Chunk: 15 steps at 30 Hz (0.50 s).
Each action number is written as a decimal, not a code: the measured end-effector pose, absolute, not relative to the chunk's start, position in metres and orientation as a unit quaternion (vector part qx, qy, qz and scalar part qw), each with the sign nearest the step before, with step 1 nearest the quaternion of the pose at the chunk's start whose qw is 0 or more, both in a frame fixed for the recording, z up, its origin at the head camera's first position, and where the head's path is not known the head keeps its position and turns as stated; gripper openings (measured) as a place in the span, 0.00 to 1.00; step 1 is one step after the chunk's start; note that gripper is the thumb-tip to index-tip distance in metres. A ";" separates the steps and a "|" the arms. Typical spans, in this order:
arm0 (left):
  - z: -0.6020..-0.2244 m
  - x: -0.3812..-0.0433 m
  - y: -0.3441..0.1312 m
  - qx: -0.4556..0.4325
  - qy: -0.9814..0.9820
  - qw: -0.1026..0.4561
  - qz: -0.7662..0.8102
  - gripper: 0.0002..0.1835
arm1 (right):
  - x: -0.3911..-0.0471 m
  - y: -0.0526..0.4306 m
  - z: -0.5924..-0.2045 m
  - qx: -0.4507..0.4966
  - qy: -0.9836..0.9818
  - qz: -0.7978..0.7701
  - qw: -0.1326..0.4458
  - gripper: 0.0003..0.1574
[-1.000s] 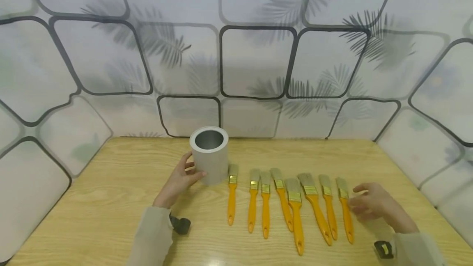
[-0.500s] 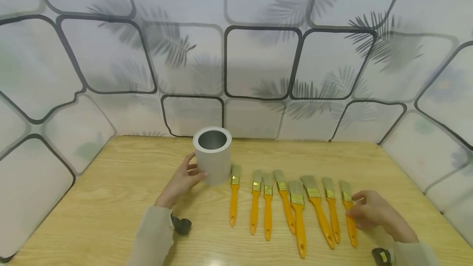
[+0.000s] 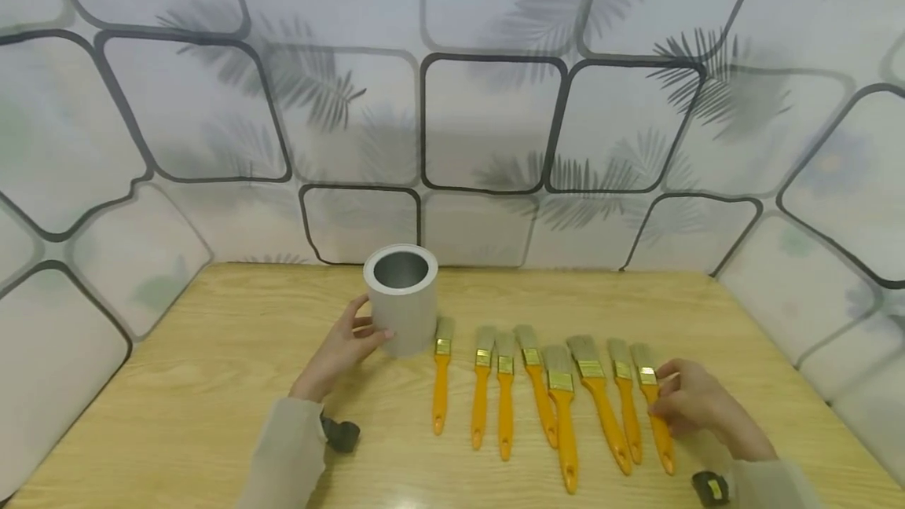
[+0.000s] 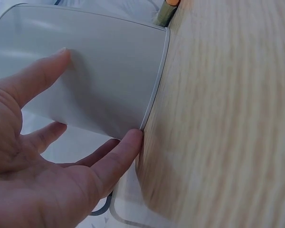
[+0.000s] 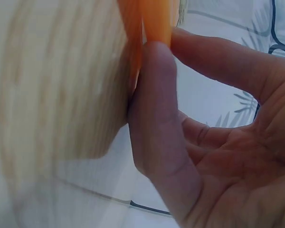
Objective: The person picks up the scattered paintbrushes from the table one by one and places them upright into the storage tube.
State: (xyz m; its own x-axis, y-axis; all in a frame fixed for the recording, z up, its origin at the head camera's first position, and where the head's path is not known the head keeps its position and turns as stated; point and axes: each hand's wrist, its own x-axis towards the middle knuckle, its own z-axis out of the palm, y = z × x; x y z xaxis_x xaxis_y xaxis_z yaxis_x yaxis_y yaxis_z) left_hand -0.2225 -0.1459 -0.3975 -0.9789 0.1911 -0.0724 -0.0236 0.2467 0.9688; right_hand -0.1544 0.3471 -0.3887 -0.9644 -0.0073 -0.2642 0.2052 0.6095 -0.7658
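Our right wrist view shows, more closely than the head view, the right hand (image 3: 696,400) pinching the rightmost brush (image 3: 662,438) between finger and thumb, while the left hand (image 3: 344,350) grips the can (image 3: 412,319).

Surface (image 3: 212,352): light yellowish wood grain, rear edge running along the foot of the back wall (image 3: 488,124). Left wall (image 3: 64,140) and right wall (image 3: 841,203) close in on either side, same covering on all three: whitish-grey, rounded box outlines (image 3: 423,124) in black and grey, grey palm fronds (image 3: 332,89) across the back, faint green and bluish blotches at the sides. Light soft, fairly even; small pale glare (image 3: 406,504) at the surface's near edge. Wood grain also fills much of both wrist views.
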 end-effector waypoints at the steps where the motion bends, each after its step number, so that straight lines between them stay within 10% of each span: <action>1: -0.398 -0.222 -0.146 0.052 0.784 0.089 0.612 0.45 | -0.154 0.346 -0.389 0.059 0.887 -0.441 0.122 0.38; 15: -0.398 -0.224 -0.142 0.059 0.781 0.099 0.614 0.45 | -0.151 0.351 -0.389 0.020 0.876 -0.466 0.123 0.38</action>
State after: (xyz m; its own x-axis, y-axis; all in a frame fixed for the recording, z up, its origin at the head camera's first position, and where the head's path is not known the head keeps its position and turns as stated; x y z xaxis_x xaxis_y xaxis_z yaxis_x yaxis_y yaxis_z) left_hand -0.2242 -0.1423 -0.3976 -0.9732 0.2146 -0.0821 -0.0291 0.2393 0.9705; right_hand -0.1510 0.3508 -0.3890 -0.9690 -0.0794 -0.2341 0.1499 0.5644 -0.8118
